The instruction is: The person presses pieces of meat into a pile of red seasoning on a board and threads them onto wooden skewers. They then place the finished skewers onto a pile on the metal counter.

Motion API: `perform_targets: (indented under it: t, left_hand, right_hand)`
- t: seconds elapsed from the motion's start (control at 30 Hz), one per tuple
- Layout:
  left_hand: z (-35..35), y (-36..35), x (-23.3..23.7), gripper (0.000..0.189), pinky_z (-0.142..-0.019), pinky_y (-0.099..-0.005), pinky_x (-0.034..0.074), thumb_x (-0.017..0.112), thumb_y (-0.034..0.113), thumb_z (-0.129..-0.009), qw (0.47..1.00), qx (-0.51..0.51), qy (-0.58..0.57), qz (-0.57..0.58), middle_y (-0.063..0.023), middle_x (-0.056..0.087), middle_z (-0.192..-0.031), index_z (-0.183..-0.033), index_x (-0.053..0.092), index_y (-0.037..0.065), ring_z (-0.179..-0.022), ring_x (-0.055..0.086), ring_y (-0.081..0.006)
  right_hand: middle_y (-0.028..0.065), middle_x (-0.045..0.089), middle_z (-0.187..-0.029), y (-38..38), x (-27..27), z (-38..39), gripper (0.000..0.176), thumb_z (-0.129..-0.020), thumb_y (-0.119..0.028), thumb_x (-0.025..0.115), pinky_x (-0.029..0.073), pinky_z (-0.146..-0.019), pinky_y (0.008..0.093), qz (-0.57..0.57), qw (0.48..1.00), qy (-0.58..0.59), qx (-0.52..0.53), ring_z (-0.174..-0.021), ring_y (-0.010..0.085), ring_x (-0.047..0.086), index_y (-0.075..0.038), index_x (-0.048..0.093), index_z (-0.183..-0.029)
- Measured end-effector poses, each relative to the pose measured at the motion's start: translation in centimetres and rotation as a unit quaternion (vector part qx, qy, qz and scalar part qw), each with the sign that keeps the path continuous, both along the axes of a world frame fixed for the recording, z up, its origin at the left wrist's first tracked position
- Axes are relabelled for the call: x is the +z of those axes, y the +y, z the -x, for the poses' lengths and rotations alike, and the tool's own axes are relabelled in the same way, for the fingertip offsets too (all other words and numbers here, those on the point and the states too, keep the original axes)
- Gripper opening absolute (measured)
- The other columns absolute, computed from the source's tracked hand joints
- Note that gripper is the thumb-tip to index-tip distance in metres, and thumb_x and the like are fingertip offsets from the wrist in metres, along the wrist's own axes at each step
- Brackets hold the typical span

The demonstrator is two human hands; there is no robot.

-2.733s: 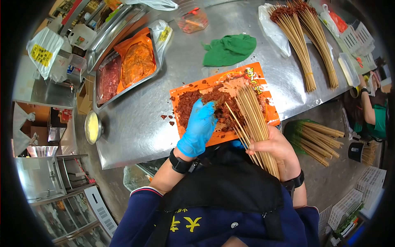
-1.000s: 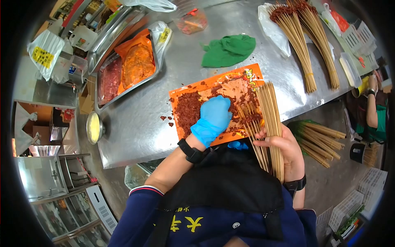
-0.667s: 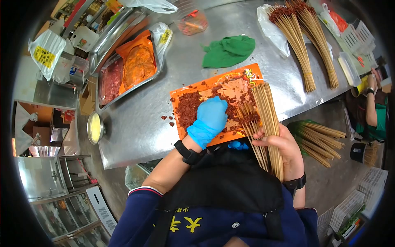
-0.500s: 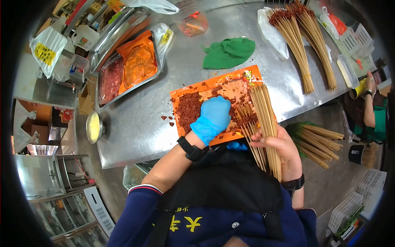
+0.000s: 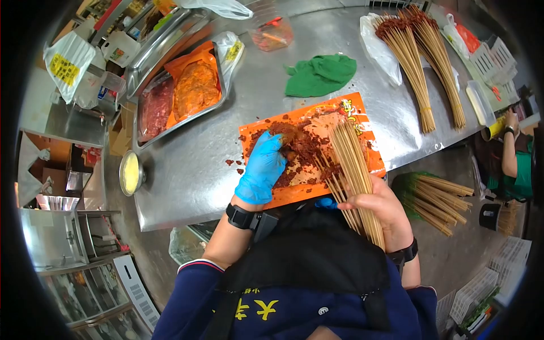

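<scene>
Skewers (image 5: 352, 164) are gripped in the right hand (image 5: 386, 211); the gloved left hand (image 5: 263, 167) touches red mince (image 5: 306, 147), grip unclear

- The left hand (image 5: 263, 167), in a thin, crinkled blue glove, reaches forward with its back turned up; its fingers (image 5: 272, 139) are bent, their tips partly hidden.
- The left wrist carries a broad black band (image 5: 240, 217) just below the glove's cuff.
- The bare left forearm (image 5: 225, 245) slants forward and inward from a short navy sleeve (image 5: 199, 272) trimmed in white and red.
- The bare right hand (image 5: 385, 212) sits nearer the body, closed in a grip, with its thumb (image 5: 357, 201) pointing inward across the front and the other fingers mostly hidden.
- The right wrist wears a black band (image 5: 404, 253); the right forearm (image 5: 412, 273) is short in view, close to the side.
</scene>
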State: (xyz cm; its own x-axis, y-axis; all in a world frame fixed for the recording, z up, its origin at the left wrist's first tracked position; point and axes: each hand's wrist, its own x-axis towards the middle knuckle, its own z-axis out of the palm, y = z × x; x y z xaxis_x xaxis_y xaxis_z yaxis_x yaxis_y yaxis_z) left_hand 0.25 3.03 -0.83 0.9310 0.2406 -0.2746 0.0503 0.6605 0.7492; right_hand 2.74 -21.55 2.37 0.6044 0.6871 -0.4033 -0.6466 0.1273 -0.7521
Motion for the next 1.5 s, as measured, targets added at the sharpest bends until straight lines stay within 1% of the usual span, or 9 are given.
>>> perform_targets:
  t: [0.13, 0.2, 0.27, 0.37, 0.47, 0.6, 0.67, 0.77, 1.5]
  left_hand:
    - [0.0, -0.1, 0.1, 0.025, -0.07, -0.0262, 0.046, 0.047, 0.007, -0.084, 0.977, 0.02, 0.083, -0.196, -0.0064, 0.062, -0.092, -0.106, 0.057, 0.0, -0.079, 0.058, -0.0148]
    - [-0.3, 0.5, -0.5, 0.023, -0.068, -0.0268, 0.046, 0.05, 0.007, -0.08, 0.883, -0.098, 0.028, -0.457, -0.0057, 0.062, -0.086, -0.099, 0.059, -0.002, -0.074, 0.057, -0.0139]
    - [-0.4, -0.4, -1.3, 0.025, -0.067, -0.0308, 0.046, 0.057, 0.01, -0.074, 0.878, -0.101, 0.049, -0.465, -0.011, 0.063, -0.082, -0.095, 0.061, -0.003, -0.074, 0.058, -0.0202]
    - [-0.8, -2.7, -0.2, 0.021, -0.068, -0.0436, 0.046, 0.062, 0.015, -0.068, 0.589, -0.131, 0.076, -0.794, -0.0218, 0.056, -0.079, -0.082, 0.059, 0.0, -0.078, 0.056, -0.0381]
    - [-1.6, -3.0, -1.7, 0.018, -0.065, -0.0462, 0.047, 0.064, 0.016, -0.07, 0.563, -0.12, 0.029, -0.817, -0.0193, 0.056, -0.077, -0.068, 0.053, 0.001, -0.077, 0.056, -0.0377]
    - [-1.8, -2.3, -1.4, 0.011, -0.062, -0.0414, 0.047, 0.06, 0.011, -0.071, 0.579, -0.119, 0.044, -0.805, -0.0156, 0.06, -0.077, -0.073, 0.057, 0.0, -0.07, 0.058, -0.0309]
    - [-1.6, -0.3, -1.2, 0.021, -0.067, -0.0319, 0.048, 0.053, 0.007, -0.073, 0.899, -0.122, 0.038, -0.418, -0.01, 0.063, -0.088, -0.09, 0.061, -0.002, -0.076, 0.06, -0.02]
    - [-0.6, 0.3, 0.6, 0.027, -0.073, -0.0295, 0.05, 0.045, 0.006, -0.083, 0.975, -0.045, 0.025, -0.218, -0.0084, 0.061, -0.097, -0.107, 0.054, -0.002, -0.085, 0.06, -0.0166]
    - [-0.2, 0.0, -2.4, 0.031, -0.083, -0.0319, 0.047, 0.042, 0.007, -0.088, 0.984, 0.064, 0.023, -0.162, -0.0096, 0.056, -0.111, -0.118, 0.045, -0.001, -0.098, 0.056, -0.0194]
  right_hand:
    - [0.0065, 0.058, -0.089, -0.2, -0.1, -0.2, 0.042, -0.069, 0.003, 0.054, 0.051, -0.068, 0.026, 0.025, 1.0, -0.008, 0.008, -0.073, 0.0139, 0.059, 0.004, 0.05, -0.111]
    - [0.0072, 0.059, -0.09, -0.6, 0.3, -0.4, 0.043, -0.069, 0.003, 0.054, 0.051, -0.068, 0.026, 0.031, 0.999, -0.005, -0.005, -0.072, 0.014, 0.06, 0.005, 0.05, -0.111]
    - [0.008, 0.059, -0.091, -0.7, 0.4, -0.4, 0.043, -0.069, 0.003, 0.054, 0.051, -0.068, 0.026, 0.038, 0.999, -0.003, -0.022, -0.071, 0.0141, 0.06, 0.006, 0.049, -0.112]
    - [0.008, 0.06, -0.088, -0.8, 0.4, -0.2, 0.043, -0.068, 0.004, 0.054, 0.05, -0.067, 0.0254, 0.023, 0.998, 0.017, -0.052, -0.07, 0.0135, 0.06, 0.006, 0.049, -0.111]
    - [0.0056, 0.054, -0.078, -0.8, 0.6, -0.2, 0.044, -0.066, 0.0, 0.055, 0.053, -0.071, 0.033, 0.038, 0.998, 0.011, -0.046, -0.067, 0.0149, 0.059, 0.006, 0.049, -0.109]
    - [0.0056, 0.054, -0.076, -1.1, 0.3, -0.4, 0.038, -0.065, 0.002, 0.057, 0.053, -0.07, 0.0324, 0.032, 0.999, 0.005, -0.041, -0.066, 0.0155, 0.06, 0.005, 0.052, -0.102]
    - [0.005, 0.055, -0.078, -1.2, -0.3, -0.4, 0.034, -0.066, 0.002, 0.059, 0.052, -0.067, 0.0289, 0.03, 0.999, 0.003, -0.034, -0.068, 0.0145, 0.059, 0.004, 0.052, -0.099]
    - [0.0046, 0.056, -0.08, -0.6, -0.7, -0.3, 0.027, -0.068, 0.002, 0.062, 0.051, -0.064, 0.0257, 0.031, 0.999, 0.008, -0.007, -0.069, 0.0134, 0.059, 0.001, 0.053, -0.093]
    - [0.0036, 0.054, -0.074, 0.5, -0.3, 0.0, 0.017, -0.07, 0.001, 0.056, 0.05, -0.059, 0.0259, 0.058, 0.998, 0.0, 0.021, -0.061, 0.0115, 0.057, 0.0, 0.053, -0.086]
